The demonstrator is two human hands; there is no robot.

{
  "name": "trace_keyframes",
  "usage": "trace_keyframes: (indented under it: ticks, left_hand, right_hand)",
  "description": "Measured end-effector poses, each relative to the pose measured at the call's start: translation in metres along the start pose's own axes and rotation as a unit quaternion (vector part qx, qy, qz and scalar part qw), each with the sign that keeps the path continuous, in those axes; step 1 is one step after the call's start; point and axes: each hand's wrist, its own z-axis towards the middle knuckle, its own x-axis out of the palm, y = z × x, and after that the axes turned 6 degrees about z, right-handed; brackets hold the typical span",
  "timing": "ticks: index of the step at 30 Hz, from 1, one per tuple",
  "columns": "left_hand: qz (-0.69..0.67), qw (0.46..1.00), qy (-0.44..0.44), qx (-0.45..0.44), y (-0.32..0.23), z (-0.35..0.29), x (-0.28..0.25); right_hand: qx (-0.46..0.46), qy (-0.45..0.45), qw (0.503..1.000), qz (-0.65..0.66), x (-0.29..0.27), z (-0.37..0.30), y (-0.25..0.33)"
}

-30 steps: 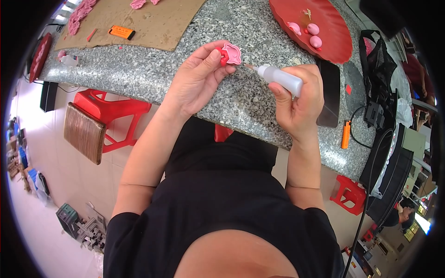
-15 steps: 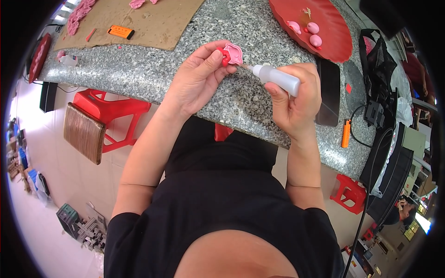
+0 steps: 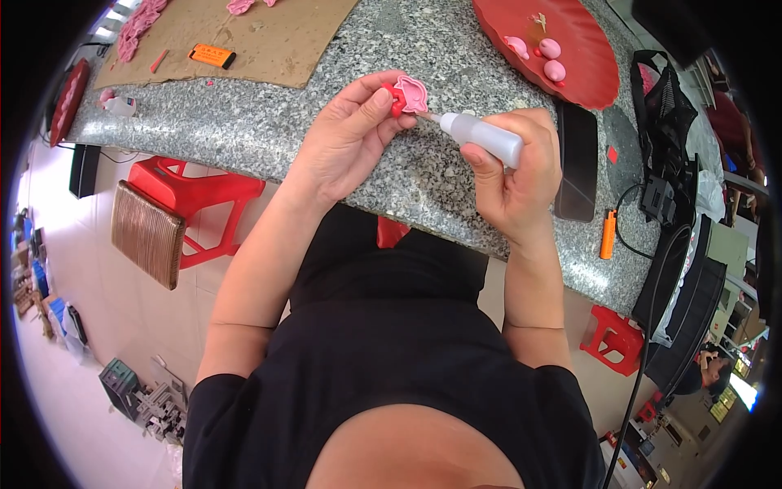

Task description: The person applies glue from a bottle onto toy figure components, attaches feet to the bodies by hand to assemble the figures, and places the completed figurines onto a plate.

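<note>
Between the thumb and fingers of my left hand [image 3: 356, 130] is a small pink moulded piece [image 3: 414, 95] with a raised rim. A red bow-like part [image 3: 394, 99] sits at its left edge, partly behind my thumb. My right hand [image 3: 521, 175] is wrapped round a translucent white squeeze bottle [image 3: 482, 138], tilted with its narrow nozzle toward the lower edge of the pink piece. The nozzle tip is very close to the piece; whether they touch I cannot tell. Both hands are above the grey speckled stone table [image 3: 440, 191].
A red scalloped tray [image 3: 582, 77] with several pink pieces lies at the far right. Nearby are a dark phone [image 3: 577, 163], an orange lighter [image 3: 608, 235] and a black mesh bag [image 3: 672, 114]. Cardboard [image 3: 277, 49] carries another orange lighter [image 3: 213, 55]. A red stool [image 3: 195, 191] stands at left.
My right hand and the squeeze bottle have shifted slightly to the left. My left hand keeps the pink piece in nearly the same place.
</note>
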Motion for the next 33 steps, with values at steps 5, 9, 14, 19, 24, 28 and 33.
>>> trace_keyframes:
  ticks: [5, 9, 14, 19, 24, 28, 33]
  left_hand:
    - [0.000, 1.000, 0.001, 0.000, -0.0003, 0.0003, 0.0006]
    - [-0.003, 1.000, 0.001, -0.002, 0.0002, 0.0004, -0.0005]
    - [-0.008, 1.000, -0.002, 0.001, 0.0000, 0.0005, 0.0006]
    - [-0.024, 0.999, -0.040, 0.008, -0.0007, 0.0008, 0.0050]
    - [-0.015, 0.999, -0.036, 0.007, -0.0009, 0.0009, 0.0049]
    - [-0.014, 0.999, -0.036, 0.004, -0.0013, 0.0009, 0.0051]
    - [-0.020, 0.999, -0.039, 0.010, -0.0009, 0.0003, 0.0053]
  right_hand:
    - [0.015, -0.010, 1.000, 0.010, -0.0006, -0.0009, -0.0006]
    - [-0.010, -0.006, 1.000, 0.009, 0.0001, -0.0002, -0.0019]
    - [0.019, -0.009, 1.000, 0.011, -0.0034, -0.0014, -0.0016]
    - [0.032, -0.012, 0.999, 0.012, -0.0050, -0.0016, -0.0031]
    - [0.002, -0.015, 1.000, 0.005, -0.0033, -0.0003, -0.0046]
    - [0.001, -0.019, 1.000, 0.014, -0.0033, -0.0001, -0.0050]
    - [0.004, -0.016, 1.000, 0.013, -0.0070, 0.0000, -0.0065]
